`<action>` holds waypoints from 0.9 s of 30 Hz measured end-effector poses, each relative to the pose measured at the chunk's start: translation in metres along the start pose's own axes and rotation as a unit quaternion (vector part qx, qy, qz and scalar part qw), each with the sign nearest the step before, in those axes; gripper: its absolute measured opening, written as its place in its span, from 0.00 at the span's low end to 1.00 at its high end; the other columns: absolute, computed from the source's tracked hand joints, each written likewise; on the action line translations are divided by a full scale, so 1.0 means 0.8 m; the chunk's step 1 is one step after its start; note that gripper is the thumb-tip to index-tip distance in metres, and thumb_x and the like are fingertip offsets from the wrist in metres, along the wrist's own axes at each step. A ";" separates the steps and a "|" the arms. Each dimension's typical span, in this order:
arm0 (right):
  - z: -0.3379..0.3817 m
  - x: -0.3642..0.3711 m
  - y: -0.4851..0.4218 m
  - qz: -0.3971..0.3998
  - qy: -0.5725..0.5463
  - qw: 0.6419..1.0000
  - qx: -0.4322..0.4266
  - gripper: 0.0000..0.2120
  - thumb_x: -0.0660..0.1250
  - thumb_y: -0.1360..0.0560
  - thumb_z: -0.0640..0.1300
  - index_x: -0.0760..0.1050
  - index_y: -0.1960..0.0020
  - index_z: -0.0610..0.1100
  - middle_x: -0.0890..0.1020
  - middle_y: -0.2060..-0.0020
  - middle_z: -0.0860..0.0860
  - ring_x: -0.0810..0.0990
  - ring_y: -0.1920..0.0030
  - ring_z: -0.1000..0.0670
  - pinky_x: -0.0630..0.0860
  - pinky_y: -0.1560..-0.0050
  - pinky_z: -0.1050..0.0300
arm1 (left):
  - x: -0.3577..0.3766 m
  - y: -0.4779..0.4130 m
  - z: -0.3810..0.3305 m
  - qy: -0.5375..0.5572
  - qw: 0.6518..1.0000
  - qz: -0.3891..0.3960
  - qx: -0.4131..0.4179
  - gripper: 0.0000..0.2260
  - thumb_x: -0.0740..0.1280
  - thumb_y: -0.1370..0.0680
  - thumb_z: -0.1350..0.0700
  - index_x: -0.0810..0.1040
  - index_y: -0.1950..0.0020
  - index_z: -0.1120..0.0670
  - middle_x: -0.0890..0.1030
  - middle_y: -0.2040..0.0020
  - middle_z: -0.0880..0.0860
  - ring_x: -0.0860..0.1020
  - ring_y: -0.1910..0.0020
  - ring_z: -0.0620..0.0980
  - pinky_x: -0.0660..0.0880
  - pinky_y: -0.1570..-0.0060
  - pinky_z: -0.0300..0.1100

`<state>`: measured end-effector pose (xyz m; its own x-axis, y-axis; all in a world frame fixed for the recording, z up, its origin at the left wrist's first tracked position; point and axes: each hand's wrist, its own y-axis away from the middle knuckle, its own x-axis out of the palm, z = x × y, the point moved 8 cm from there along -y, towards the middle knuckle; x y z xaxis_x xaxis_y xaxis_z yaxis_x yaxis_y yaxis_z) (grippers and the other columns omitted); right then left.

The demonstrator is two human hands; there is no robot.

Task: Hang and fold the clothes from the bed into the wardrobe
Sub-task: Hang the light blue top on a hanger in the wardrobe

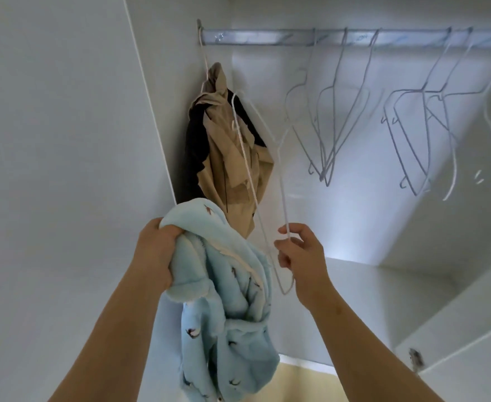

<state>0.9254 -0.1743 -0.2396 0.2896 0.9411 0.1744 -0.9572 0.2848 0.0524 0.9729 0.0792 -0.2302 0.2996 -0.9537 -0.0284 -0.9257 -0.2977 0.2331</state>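
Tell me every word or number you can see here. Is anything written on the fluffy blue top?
No text can be read anywhere.
On the light blue fleece garment: only small dark animal prints, no letters.
On the hanging rail: faint bluish marks on its wrap, too blurred to read.
On the white wire hanger: no label.

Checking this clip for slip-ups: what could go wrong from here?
The right hand pinches the white wire hanger by one thin wire; it may twist or slip. The blue fleece garment hangs bunched in the grip of the left hand, so threading could be fiddly. The hanger's hook could snag the beige garment behind it.
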 end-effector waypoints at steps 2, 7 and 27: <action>-0.010 0.000 0.009 0.027 0.007 0.999 0.041 0.13 0.65 0.27 0.32 0.73 0.48 0.48 0.76 0.75 0.55 0.72 0.75 0.57 0.72 0.72 0.67 | 0.009 0.004 0.010 -0.012 1.000 0.016 -0.003 0.05 0.66 0.24 0.54 0.74 0.50 0.52 0.78 0.54 0.55 0.77 0.53 0.56 0.75 0.50 0.54; -0.021 -0.033 0.019 -0.043 0.075 0.992 0.093 0.08 0.69 0.29 0.38 0.72 0.59 0.47 0.71 0.79 0.57 0.66 0.76 0.57 0.65 0.77 0.70 | 0.026 0.017 0.026 -0.027 0.999 0.033 -0.015 0.04 0.65 0.23 0.53 0.73 0.50 0.51 0.77 0.56 0.52 0.75 0.58 0.52 0.72 0.55 0.51; -0.016 -0.108 0.014 -0.073 0.040 0.996 0.044 0.26 0.64 0.23 0.44 0.67 0.80 0.49 0.67 0.82 0.56 0.65 0.76 0.57 0.64 0.64 0.62 | 0.028 0.037 0.060 0.049 0.991 -0.027 -0.122 0.18 0.67 0.26 0.50 0.73 0.38 0.56 0.77 0.45 0.59 0.75 0.45 0.60 0.72 0.41 0.58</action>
<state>0.8901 -0.2498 -0.2668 0.4210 0.9036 0.0793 -0.9002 0.4055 0.1587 0.9414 0.0471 -0.2707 0.3782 -0.9247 0.0444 -0.8283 -0.3165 0.4624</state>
